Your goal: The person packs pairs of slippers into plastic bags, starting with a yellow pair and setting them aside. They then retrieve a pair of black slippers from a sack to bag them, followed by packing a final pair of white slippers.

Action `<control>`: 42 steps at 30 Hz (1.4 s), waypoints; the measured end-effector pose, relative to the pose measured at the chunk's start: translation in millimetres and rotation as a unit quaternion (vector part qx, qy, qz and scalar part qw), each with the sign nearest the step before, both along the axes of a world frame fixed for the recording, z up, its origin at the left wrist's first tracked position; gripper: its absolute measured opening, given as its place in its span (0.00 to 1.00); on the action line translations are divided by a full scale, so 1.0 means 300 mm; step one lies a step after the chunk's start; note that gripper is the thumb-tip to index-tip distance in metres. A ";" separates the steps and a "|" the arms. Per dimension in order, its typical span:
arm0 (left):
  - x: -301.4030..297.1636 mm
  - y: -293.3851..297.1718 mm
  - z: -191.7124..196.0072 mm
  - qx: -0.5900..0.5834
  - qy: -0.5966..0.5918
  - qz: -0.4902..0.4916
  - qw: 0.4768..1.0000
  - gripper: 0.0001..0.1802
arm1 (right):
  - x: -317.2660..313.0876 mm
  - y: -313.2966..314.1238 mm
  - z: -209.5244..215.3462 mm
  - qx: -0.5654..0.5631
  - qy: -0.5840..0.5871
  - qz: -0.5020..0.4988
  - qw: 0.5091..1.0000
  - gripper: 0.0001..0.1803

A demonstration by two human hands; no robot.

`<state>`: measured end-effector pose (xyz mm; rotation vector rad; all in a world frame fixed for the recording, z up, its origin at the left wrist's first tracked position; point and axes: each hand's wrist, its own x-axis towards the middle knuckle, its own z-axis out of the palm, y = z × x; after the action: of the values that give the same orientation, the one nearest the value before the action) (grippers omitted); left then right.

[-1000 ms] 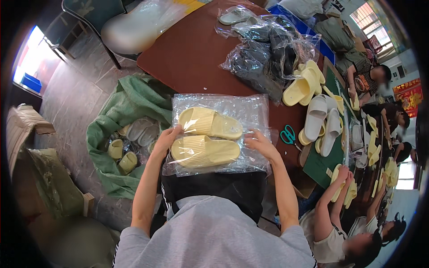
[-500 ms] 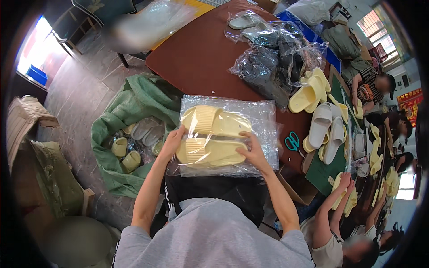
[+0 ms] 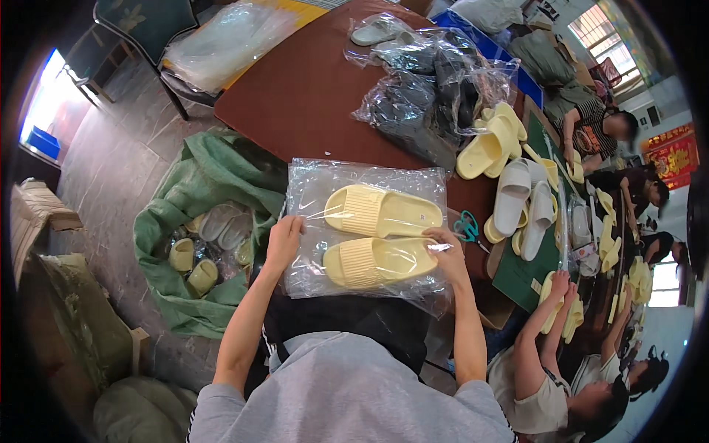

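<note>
A pair of pale yellow slippers [image 3: 382, 212] lies side by side in a clear plastic bag [image 3: 310, 184] in front of me, with their strapped ends to the left. The left edge of the bag is pinched in my left hand [image 3: 286, 242], a little apart from the slippers. At the opposite end my right hand [image 3: 447, 255] grips the right ends of the slippers, its fingers on the nearer one. Whether those fingers are inside the plastic or over it, I cannot tell.
A green sack [image 3: 166, 295] with bagged slippers stands left of the brown table [image 3: 288, 96]. Bagged dark slippers [image 3: 413, 103] lie at the back. Teal scissors [image 3: 465, 227], loose yellow and grey slippers [image 3: 511, 198] and co-workers' hands [image 3: 563, 286] are on the right.
The slippers have slid right within the bag, with my right hand at their ends. My left hand has come off the slippers and is on the bag's edge. The whole view has shifted slightly.
</note>
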<state>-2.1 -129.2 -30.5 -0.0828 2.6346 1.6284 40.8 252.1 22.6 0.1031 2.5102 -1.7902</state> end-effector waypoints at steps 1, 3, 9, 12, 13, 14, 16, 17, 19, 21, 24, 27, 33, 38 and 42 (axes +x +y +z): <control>-0.004 0.013 0.006 0.004 -0.001 -0.003 1.000 0.20 | 0.023 0.012 -0.001 -0.025 -0.025 -0.026 0.999 0.13; -0.012 0.036 0.039 -0.001 -0.051 -0.049 0.998 0.20 | 0.041 0.019 0.008 -0.025 0.002 -0.036 0.999 0.13; -0.046 0.054 0.030 0.022 -0.058 -0.024 0.998 0.22 | 0.053 -0.071 -0.004 -0.084 -0.065 0.017 0.994 0.15; -0.047 0.008 0.003 0.020 -0.034 0.027 0.999 0.25 | 0.070 -0.050 0.004 -0.087 -0.082 -0.017 0.993 0.14; -0.048 -0.022 -0.025 0.006 -0.025 0.055 0.998 0.25 | 0.077 -0.021 0.020 -0.031 -0.051 -0.035 0.998 0.13; -0.049 -0.046 -0.053 -0.007 -0.016 0.081 0.997 0.25 | 0.083 0.029 0.018 -0.058 -0.035 -0.071 0.995 0.13; -0.044 -0.072 -0.035 0.009 -0.028 0.091 0.995 0.24 | 0.116 0.144 0.013 -0.087 -0.023 -0.150 0.985 0.13; -0.040 -0.091 -0.038 0.020 -0.026 0.092 0.995 0.24 | 0.128 0.180 0.033 -0.070 -0.023 -0.191 0.979 0.14; -0.044 -0.115 -0.063 0.007 -0.021 0.073 0.997 0.24 | 0.166 0.284 0.028 -0.122 0.004 -0.245 0.962 0.14; -0.050 -0.111 -0.075 0.019 -0.017 0.075 0.997 0.23 | 0.218 0.403 0.013 -0.120 0.042 -0.309 0.943 0.14; -0.060 -0.099 -0.044 0.027 -0.018 0.069 0.997 0.23 | 0.268 0.555 0.040 -0.186 0.121 -0.391 0.893 0.17; -0.047 -0.104 -0.044 0.040 0.000 0.069 0.997 0.21 | 0.221 0.682 0.084 -0.201 0.176 -0.461 0.846 0.18; -0.042 -0.094 -0.013 0.060 -0.047 0.005 0.997 0.13 | 0.043 0.934 0.086 -0.227 0.226 -0.528 0.787 0.22; -0.036 -0.084 0.015 0.093 -0.044 -0.035 0.994 0.15 | -0.024 0.902 0.098 -0.196 0.148 -0.460 0.853 0.36; -0.012 -0.137 -0.016 0.130 -0.065 -0.022 0.989 0.19 | -0.008 0.469 0.140 -0.080 0.097 -0.361 0.924 0.37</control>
<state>-5.6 -170.1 -35.4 -0.1170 2.2922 1.8668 38.5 392.9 64.6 1.0108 2.6426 -2.3338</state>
